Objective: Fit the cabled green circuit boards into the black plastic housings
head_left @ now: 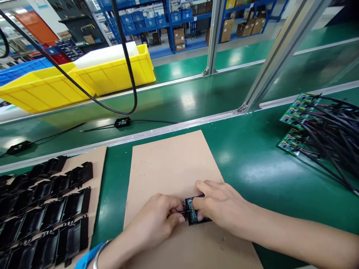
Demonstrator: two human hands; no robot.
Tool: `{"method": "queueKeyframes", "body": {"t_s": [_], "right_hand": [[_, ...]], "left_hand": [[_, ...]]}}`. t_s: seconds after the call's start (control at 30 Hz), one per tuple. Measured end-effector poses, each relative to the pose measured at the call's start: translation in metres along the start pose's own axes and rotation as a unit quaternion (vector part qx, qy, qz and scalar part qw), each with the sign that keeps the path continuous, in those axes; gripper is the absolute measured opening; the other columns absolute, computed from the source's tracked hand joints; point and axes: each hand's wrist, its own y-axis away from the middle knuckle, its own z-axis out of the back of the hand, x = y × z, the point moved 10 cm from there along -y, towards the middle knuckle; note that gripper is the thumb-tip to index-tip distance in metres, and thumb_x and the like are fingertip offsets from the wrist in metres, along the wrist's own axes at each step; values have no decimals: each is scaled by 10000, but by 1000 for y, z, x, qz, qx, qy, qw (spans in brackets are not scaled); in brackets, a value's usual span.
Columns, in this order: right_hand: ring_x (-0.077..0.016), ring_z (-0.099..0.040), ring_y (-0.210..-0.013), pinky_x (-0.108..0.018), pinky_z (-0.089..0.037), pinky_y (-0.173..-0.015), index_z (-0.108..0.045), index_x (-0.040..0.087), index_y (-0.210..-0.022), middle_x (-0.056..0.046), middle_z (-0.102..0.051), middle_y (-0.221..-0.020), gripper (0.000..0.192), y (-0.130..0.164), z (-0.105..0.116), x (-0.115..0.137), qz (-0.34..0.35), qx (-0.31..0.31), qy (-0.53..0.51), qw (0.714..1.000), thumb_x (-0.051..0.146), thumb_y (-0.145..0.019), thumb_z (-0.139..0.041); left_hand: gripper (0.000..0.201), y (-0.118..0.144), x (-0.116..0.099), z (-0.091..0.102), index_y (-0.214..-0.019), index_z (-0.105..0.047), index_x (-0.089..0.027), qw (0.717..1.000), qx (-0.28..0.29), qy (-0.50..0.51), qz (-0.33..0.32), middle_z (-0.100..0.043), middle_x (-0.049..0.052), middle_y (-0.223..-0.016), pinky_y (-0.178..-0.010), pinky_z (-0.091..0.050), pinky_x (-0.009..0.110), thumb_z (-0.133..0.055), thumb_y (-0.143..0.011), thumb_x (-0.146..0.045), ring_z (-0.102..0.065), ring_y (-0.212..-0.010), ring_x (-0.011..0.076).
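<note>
Here we have a casing (199, 222) on cardboard (169, 164), lower centre; casing rows (53, 216) lower left, circuit boards (290, 141) right, bins (114, 76) behind, upper left!

Benchtop (241, 160): glossy green.
Rail (168, 128): metal strip, runs along bench's far edge.
Past rail: second green surface (168, 102), also glossy.
Posts: metal profile, one upright post (213, 41), one leaning post (280, 56) to its right.
Yellow bins (117, 76): at left, past rail.
Racks: blue shelving (169, 24) across the back, carrying blue bins (137, 20) and cardboard boxes (178, 37).
Back left: dark tool board (71, 16), orange panel (37, 26) beside it.
Floor (238, 42): pale grey, by racks.
Light: bright, white glare on green surfaces.
</note>
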Motion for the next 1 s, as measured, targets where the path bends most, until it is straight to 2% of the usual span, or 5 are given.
{"method": "queueKeyframes", "body": {"t_s": [0.13,0.23,0.5,0.83,1.0], "right_hand": [[-154,-412,-708,-301,-165,-553,-564,206,-732,7,-463,-810,161,0,1,1,14,-11,-8,1000,187,-882,-621],[-161,-409,-712,-308,-174,-561,-571,206,-733,3,-470,-810,163,0,2,1,20,-20,0,1000,193,-890,-615],[-171,-406,-746,-309,-193,-585,-594,205,-742,-9,-470,-822,167,-1,3,-1,22,-28,-1,999,225,-905,-622],[-186,-403,-797,-323,-226,-620,-580,207,-742,-10,-464,-836,162,0,1,1,33,-51,-8,998,218,-883,-659],[-184,-434,-854,-319,-296,-671,-601,200,-792,-19,-516,-882,100,0,5,4,52,-59,11,997,215,-870,-662]], "left_hand": [[224,23,-39,16,-822,-617,-187,948,-239,-147,-152,-620,9,-689,-517,-417,248,-422,-878,-93,-583,-574,151],[221,36,-50,12,-881,-603,-182,903,-308,-222,-202,-611,8,-678,-495,-444,254,-411,-923,-81,-589,-539,153],[208,29,-43,3,-991,-545,-193,908,-278,-261,-175,-620,-9,-668,-458,-465,251,-366,-944,-100,-617,-511,152],[300,27,-45,-37,-1106,-587,-32,777,-254,-564,-122,-576,55,-691,-477,-429,282,-456,-836,-14,-554,-556,191],[335,27,-36,-30,-1163,-569,-72,819,-276,-490,-110,-575,33,-749,-498,-436,288,-509,-835,-40,-555,-598,186]]}}
